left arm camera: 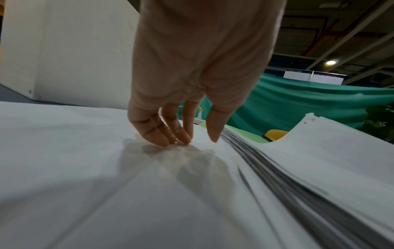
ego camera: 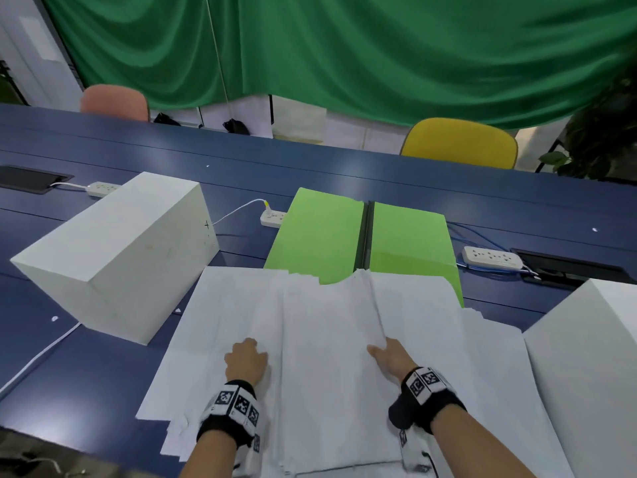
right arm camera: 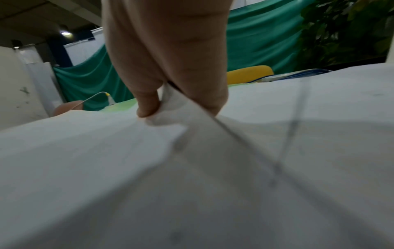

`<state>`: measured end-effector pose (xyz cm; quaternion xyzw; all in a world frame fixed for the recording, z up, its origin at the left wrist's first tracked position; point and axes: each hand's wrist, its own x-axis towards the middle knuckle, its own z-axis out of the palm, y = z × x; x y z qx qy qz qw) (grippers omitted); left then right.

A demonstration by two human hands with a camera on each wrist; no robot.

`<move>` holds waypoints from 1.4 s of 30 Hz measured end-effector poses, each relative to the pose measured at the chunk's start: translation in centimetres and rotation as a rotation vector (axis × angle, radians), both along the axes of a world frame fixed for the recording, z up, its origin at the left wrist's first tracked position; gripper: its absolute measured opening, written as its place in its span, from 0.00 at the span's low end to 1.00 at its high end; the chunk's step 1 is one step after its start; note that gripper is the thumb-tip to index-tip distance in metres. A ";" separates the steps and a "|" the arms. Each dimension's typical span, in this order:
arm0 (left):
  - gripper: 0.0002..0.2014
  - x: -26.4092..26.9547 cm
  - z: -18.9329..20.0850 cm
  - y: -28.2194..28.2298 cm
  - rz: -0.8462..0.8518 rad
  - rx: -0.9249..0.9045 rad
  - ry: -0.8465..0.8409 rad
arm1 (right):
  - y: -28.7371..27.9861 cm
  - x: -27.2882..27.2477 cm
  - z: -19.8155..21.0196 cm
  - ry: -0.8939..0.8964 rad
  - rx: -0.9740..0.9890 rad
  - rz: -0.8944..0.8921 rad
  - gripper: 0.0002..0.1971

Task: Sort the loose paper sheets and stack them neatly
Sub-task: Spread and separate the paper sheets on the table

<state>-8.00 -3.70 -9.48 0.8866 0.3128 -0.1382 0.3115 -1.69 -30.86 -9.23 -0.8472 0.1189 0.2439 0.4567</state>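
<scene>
White paper sheets (ego camera: 327,339) lie spread over the near part of the blue table (ego camera: 103,374), overlapping in loose stacks. My left hand (ego camera: 246,360) rests on the left sheets (left arm camera: 85,160); its fingertips (left arm camera: 170,139) press down on the paper beside the stack's fanned edge (left arm camera: 266,160). My right hand (ego camera: 391,357) is at the right side of the middle stack. In the right wrist view its thumb and fingers (right arm camera: 149,107) pinch the raised edge of a few sheets (right arm camera: 177,109), lifting them slightly.
Two green sheets (ego camera: 324,236) lie behind the white paper. A white box (ego camera: 120,250) stands at the left and another (ego camera: 586,357) at the right. Power strips (ego camera: 491,257) and cables lie on the table. A yellow chair (ego camera: 458,143) and pink chair (ego camera: 113,101) stand beyond.
</scene>
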 end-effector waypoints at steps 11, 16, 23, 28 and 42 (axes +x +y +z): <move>0.05 -1.3 0.8 0.0 0.210 -0.248 -0.398 | -0.2 0.2 -1.1 -0.037 0.000 -0.045 0.17; 0.05 -1.7 1.0 -0.3 0.275 -0.364 -0.534 | -0.2 0.1 -1.2 -0.045 -0.001 -0.053 0.17; 0.19 -1.8 0.9 -0.9 0.269 -0.410 -0.413 | -0.1 -0.1 -1.1 -0.062 -0.006 -0.043 0.17; 0.18 -1.7 0.6 -1.2 0.123 -0.521 -0.289 | -0.2 -0.3 -0.6 -0.058 -0.013 -0.012 0.17; 0.14 -1.8 12.1 -2.3 -0.006 -0.809 -0.814 | 1.6 -1.1 6.0 -0.071 0.722 0.018 0.36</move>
